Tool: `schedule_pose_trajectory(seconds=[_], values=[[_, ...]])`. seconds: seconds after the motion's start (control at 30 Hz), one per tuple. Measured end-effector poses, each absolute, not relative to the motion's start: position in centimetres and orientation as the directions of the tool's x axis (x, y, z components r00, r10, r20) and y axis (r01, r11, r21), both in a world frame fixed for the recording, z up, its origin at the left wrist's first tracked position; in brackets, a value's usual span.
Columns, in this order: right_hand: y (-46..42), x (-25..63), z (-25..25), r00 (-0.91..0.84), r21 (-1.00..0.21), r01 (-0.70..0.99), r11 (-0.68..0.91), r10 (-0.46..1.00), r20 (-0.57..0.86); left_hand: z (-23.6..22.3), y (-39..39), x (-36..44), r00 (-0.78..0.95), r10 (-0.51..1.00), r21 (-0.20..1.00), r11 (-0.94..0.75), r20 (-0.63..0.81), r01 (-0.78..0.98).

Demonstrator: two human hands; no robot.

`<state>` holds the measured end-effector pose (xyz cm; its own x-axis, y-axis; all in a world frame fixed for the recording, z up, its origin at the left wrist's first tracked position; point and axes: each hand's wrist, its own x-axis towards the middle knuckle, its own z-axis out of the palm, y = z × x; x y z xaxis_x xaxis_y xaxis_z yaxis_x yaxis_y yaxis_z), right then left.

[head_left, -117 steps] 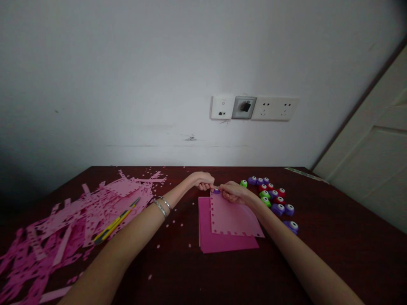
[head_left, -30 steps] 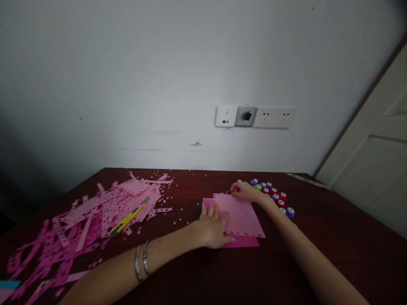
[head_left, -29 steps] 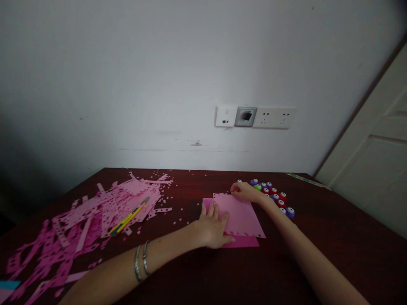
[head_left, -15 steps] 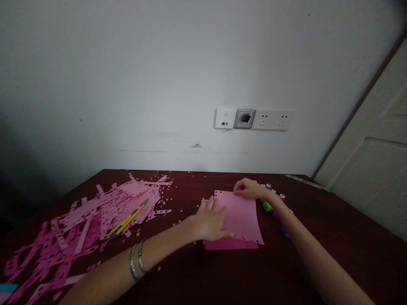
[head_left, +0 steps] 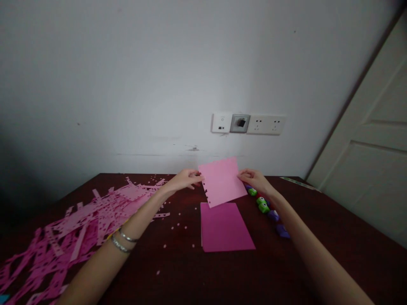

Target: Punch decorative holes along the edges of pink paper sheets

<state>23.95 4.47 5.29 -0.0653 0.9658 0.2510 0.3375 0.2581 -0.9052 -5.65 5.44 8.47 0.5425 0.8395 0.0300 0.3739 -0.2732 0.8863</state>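
A light pink sheet of paper (head_left: 223,180) is raised off the table between my hands, with small holes punched along its left edge. My left hand (head_left: 186,179) pinches that edge, and my right hand (head_left: 255,180) grips the opposite edge. Beneath it lies a stack of darker pink paper (head_left: 225,228), flat on the table. Beyond my right wrist sit several small craft punches (head_left: 263,206) in green and purple, partly hidden by the arm.
A heap of cut pink paper strips (head_left: 85,224) covers the left of the dark red table (head_left: 178,275). Tiny paper bits are scattered beside it. A ruler-like strip (head_left: 300,183) lies at the far right edge. The wall with sockets (head_left: 265,125) stands behind.
The light pink sheet has been lifted from the stack and turned, baring the darker paper. My left hand has gone from lying flat on it to pinching its left edge.
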Motion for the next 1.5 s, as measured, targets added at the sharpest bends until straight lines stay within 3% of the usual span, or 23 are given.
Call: schedule_pose_trajectory(seconds=[0.1, 0.33, 0.93, 1.27, 1.5], values=[[5.1, 24.0, 4.2, 0.011, -0.903, 0.325, 0.283, 0.953, 0.303, 6.6, 6.0, -5.4, 0.604, 0.795, 0.925, -0.181, -0.062, 0.333], [5.5, 23.3, 3.4, 0.14, -0.921, 0.273, 0.278, 0.936, 0.324, 4.1, 6.6, -5.3, 0.62, 0.778, 0.937, -0.133, -0.103, 0.323], [5.0, 22.7, 3.9, 0.179, -0.951, 0.159, 0.267, 0.939, 0.293, 3.0, 7.7, -5.5, 0.576, 0.807, 0.961, -0.045, -0.127, 0.275], [4.8, 22.5, 3.9, 0.178, -0.96, 0.168, 0.225, 0.951, 0.254, 4.1, 6.9, -5.4, 0.605, 0.788, 0.954, -0.079, -0.119, 0.29], [4.5, 22.4, 3.9, 0.125, -0.955, 0.209, 0.212, 0.963, 0.241, 3.2, 7.2, -5.9, 0.652, 0.735, 0.93, -0.081, -0.188, 0.359]])
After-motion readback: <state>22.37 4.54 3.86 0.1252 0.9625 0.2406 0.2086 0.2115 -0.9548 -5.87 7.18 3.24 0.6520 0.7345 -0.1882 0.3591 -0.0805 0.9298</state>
